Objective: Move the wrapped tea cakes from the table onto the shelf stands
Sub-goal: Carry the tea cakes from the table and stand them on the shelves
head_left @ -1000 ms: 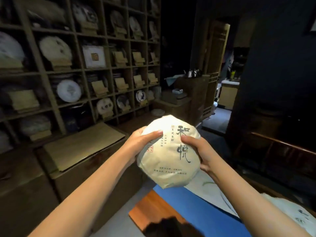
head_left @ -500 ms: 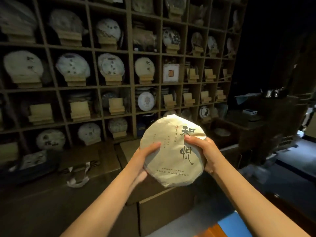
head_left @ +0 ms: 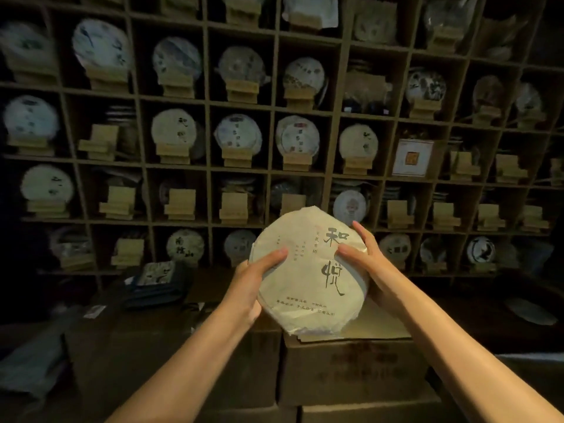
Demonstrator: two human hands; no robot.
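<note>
You held the wrapped tea cake (head_left: pixel 308 270) at lower centre of the frame, face toward you, your left hand (head_left: pixel 253 285) gripping its left edge and your right hand (head_left: pixel 363 257) its right, fingers curled round the rim. The bare stands (head_left: pixel 233 207) sat in the shelf row just above and behind it, slightly leftward, so the left hand seemed nearer.

Bare stands (head_left: pixel 181 204) sit in the open cubbies straight ahead, with room above them. Neighbouring cubbies hold cakes (head_left: pixel 174 132). Boxes (head_left: pixel 351 367) stand below, between the person and the shelf (head_left: pixel 334 166).
</note>
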